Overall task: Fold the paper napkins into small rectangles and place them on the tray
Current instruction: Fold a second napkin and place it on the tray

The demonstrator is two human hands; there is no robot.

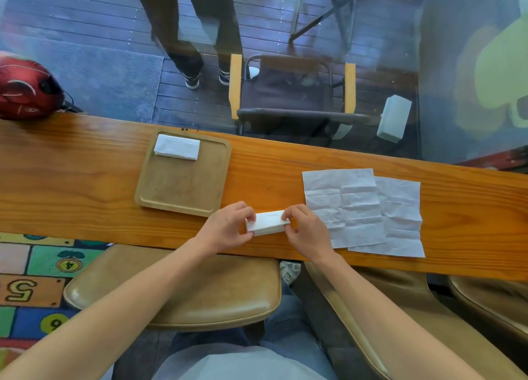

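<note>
Folded napkin (267, 222) lies on the bench (85, 176), just right of the tray's (183, 192) near corner. Left hand (228, 229) and right hand (305, 231) pinch its two ends, fingers closed on the paper. Judgement: press creases flat, keep edges aligned, then set it beside the folded napkin on the tray (177, 146). Two flat napkins (360, 208) wait at right.

- Bright, even daylight; soft sheen on the bench (85, 162).
- Glass (457, 65) ahead throws hazy reflections, blurring the scene beyond.
- Wide-angle bending at the edges.
</note>
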